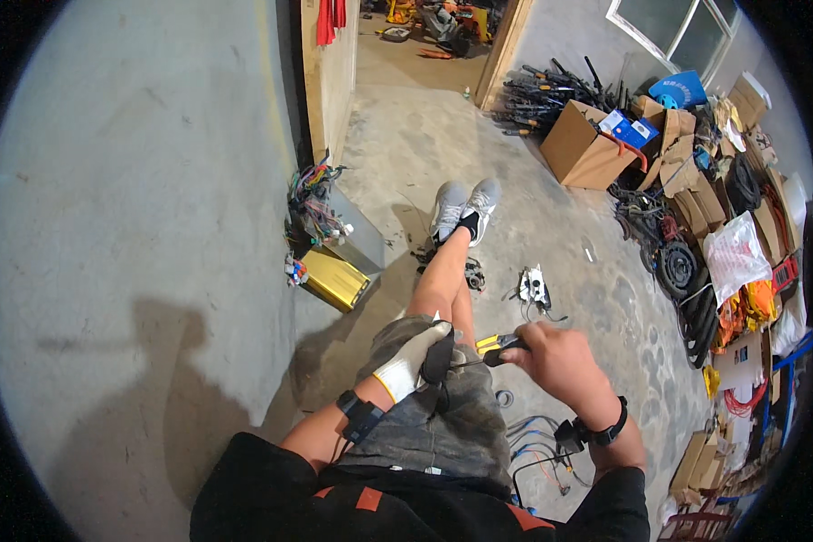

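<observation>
My left hand (414, 359), in a white work glove, is closed around a dark, rounded part (438, 358) held above my lap. My bare right hand (556, 359) grips a screwdriver (495, 358) by its dark handle. Its thin shaft points left at the dark part; whether the tip touches it is too small to tell. Just beyond the screwdriver shows a yellow-and-black tool (488, 343), partly hidden by my right hand, so I cannot tell its kind or whether that hand also touches it.
Cables (537, 443) and a tape roll (504, 397) lie right of my lap. A white-and-black part (534, 287) sits on the floor ahead. Left stand a gold metal box (336, 278) and wire bundles (314, 194). Cartons (583, 149) and piled parts (677, 266) line the right wall.
</observation>
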### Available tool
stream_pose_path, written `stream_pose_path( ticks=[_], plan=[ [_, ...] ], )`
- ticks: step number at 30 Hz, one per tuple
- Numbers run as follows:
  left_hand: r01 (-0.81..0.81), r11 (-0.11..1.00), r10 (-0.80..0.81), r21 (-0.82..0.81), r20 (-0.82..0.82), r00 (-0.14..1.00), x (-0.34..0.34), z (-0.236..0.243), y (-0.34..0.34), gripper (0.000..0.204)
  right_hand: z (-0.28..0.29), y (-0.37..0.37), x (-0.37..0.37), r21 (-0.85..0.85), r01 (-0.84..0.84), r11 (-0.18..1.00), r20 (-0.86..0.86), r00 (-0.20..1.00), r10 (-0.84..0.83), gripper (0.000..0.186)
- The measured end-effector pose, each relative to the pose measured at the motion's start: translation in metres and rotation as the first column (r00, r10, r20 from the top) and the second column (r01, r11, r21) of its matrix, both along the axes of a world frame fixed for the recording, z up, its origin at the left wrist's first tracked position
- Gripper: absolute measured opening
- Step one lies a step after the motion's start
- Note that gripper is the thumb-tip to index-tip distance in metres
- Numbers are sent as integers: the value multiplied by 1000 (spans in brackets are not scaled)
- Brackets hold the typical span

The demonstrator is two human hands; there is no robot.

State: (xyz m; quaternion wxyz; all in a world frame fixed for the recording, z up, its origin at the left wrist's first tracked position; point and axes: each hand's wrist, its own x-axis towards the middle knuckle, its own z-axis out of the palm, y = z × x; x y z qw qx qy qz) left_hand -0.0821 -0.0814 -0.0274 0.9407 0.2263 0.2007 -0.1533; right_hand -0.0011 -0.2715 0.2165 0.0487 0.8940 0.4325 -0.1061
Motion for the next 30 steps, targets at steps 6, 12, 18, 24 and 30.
stream_pose_path(
  ticks=[6,12,18,24,30],
  plan=[
    [-22,995,20,97,12,1000,-3,14,0,44,-1,1,-5,567,-417,710,-68,836,545,35],
    [9,999,-7,53,-42,999,-2,16,-1,45,16,11,-9,-52,143,988,-53,988,-146,48],
    [-30,996,32,83,-15,999,-4,26,0,45,0,-4,-4,463,-450,763,-31,853,522,39],
    [10,997,-7,79,-43,999,-5,29,-1,45,1,-3,-6,377,-137,916,-86,980,182,47],
    [6,999,-5,31,-33,999,-5,26,0,43,4,-2,-3,335,-406,850,16,905,426,36]
  ],
)
